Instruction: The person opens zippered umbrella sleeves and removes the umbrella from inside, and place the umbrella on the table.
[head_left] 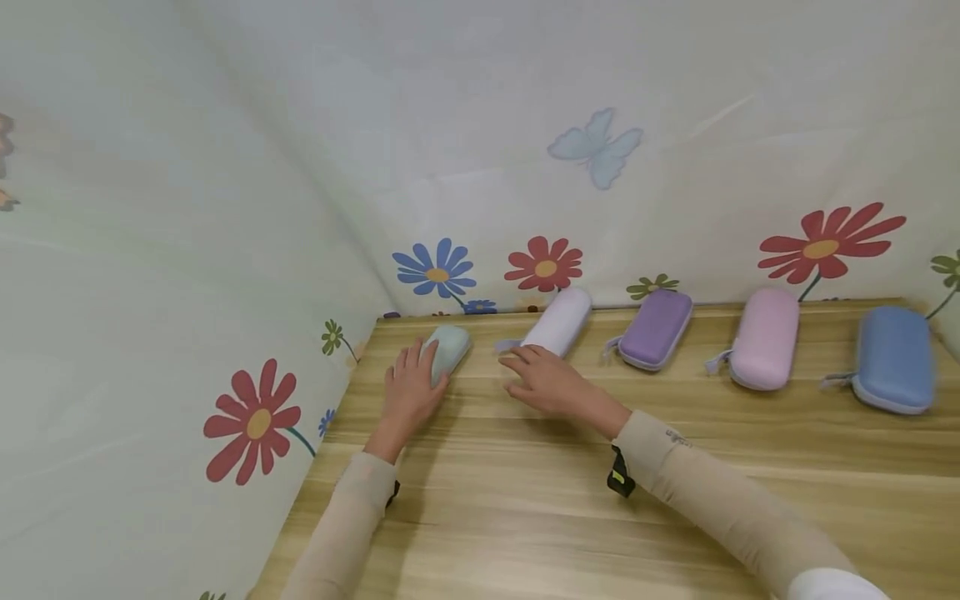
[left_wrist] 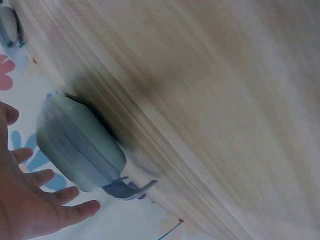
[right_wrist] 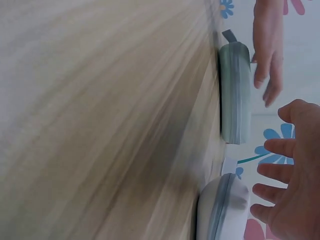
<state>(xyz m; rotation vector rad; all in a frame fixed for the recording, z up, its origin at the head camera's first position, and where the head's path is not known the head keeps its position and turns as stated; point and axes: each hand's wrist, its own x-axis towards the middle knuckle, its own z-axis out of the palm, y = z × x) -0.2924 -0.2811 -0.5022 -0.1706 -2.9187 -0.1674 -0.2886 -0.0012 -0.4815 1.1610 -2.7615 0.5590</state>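
By flowered walls (head_left: pixel 480 158), cases (head_left: pixel 452 342) on woodgrain tabletop (head_left: pixel 510 517).

From head height, one camera looks forward and down, taking in the wooden tabletop (head_left: pixel 510 500) and the flowered backdrop (head_left: pixel 480 183). Down low, the left wrist's camera, tipped sideways, faces the mint-green zip case (left_wrist: pixel 80 145) up close. The right wrist's, also low and sideways, looks far and left; all three views share that case.

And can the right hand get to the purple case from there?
Probably yes: the right hand holds nothing, the purple case lies a little farther right, and only tabletop shows between them.
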